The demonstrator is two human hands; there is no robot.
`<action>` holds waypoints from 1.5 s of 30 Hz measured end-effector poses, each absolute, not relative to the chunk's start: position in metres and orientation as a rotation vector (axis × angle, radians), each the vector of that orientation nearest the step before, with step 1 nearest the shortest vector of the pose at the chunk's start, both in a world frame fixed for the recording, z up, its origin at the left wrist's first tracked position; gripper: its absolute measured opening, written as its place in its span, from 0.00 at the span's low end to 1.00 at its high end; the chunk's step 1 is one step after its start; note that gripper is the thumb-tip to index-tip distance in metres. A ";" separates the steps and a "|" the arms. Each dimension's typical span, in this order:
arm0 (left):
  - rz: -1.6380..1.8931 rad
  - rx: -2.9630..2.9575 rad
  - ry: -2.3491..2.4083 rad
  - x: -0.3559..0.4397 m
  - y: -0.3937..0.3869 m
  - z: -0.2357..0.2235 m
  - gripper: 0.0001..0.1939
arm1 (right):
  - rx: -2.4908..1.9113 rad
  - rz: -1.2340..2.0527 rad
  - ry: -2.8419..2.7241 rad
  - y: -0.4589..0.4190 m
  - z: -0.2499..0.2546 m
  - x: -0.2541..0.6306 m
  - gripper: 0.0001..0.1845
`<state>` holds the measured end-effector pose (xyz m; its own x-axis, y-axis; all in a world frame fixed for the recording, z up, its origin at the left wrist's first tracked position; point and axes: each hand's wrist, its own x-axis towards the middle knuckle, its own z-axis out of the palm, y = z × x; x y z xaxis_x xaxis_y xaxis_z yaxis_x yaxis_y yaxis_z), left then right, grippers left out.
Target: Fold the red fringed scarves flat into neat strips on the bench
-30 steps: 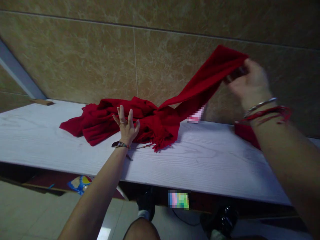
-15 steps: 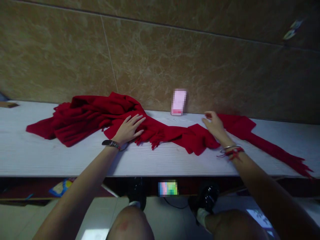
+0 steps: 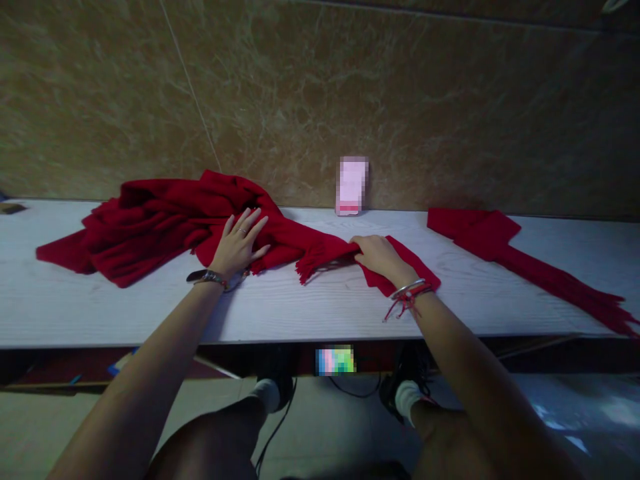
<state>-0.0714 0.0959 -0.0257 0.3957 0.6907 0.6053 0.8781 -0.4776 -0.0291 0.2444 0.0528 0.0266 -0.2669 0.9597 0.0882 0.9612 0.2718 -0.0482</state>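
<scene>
A crumpled red fringed scarf (image 3: 150, 223) lies along the white wood-grain tabletop (image 3: 320, 307) against the wall. My left hand (image 3: 239, 240) rests flat on it with fingers spread, near the middle of the heap. My right hand (image 3: 379, 257) grips the scarf's fold beside the fringe, fingers curled into the cloth. Another red scarf (image 3: 505, 250) stretches flat toward the right edge, apart from both hands.
A small pink blurred box (image 3: 352, 185) stands upright against the brown marbled wall behind the scarves. Under the table are my legs, shoes, a dark cable and a colourful blurred object (image 3: 335, 361). A small brown item (image 3: 11, 208) lies at the far left.
My right hand lowered the lifted scarf end onto the table, then slid left and gripped the cloth near the fringe. My left hand went from hovering to pressing on the heap.
</scene>
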 end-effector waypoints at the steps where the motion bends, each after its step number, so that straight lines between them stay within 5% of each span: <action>1: -0.764 -2.304 -1.368 -0.072 0.095 -0.026 0.30 | -1.823 -0.017 -2.377 0.054 0.031 0.248 0.18; 14: -0.745 -2.196 -1.482 -0.071 0.085 -0.020 0.31 | -2.028 -0.243 -1.282 0.032 0.077 0.370 0.20; 18: -0.669 -2.247 -1.487 -0.068 0.081 -0.015 0.31 | -2.170 0.073 -1.627 0.032 0.069 0.377 0.31; 22: -0.585 -2.339 -1.464 -0.064 0.079 -0.015 0.24 | -1.806 0.548 -2.360 0.042 0.069 0.346 0.33; 29: -0.648 -2.200 -1.671 -0.035 0.070 0.028 0.22 | -1.614 0.304 -2.314 0.042 0.040 0.269 0.34; 35: -0.765 -2.218 -1.560 0.053 0.047 0.087 0.19 | -1.235 0.475 -1.983 0.046 0.019 0.249 0.42; 41: -0.093 -2.541 -1.610 0.086 0.049 0.042 0.18 | -1.322 0.777 -1.556 0.056 0.025 0.268 0.16; 45: 0.036 -2.468 -1.671 0.065 0.058 0.021 0.18 | -1.514 0.687 -1.588 0.057 0.017 0.285 0.14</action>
<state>0.0649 0.0576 0.0209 0.3750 0.9244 0.0698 0.9205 -0.3624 -0.1461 0.2846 0.0567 0.0172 0.0572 0.9805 0.1880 0.5345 0.1290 -0.8352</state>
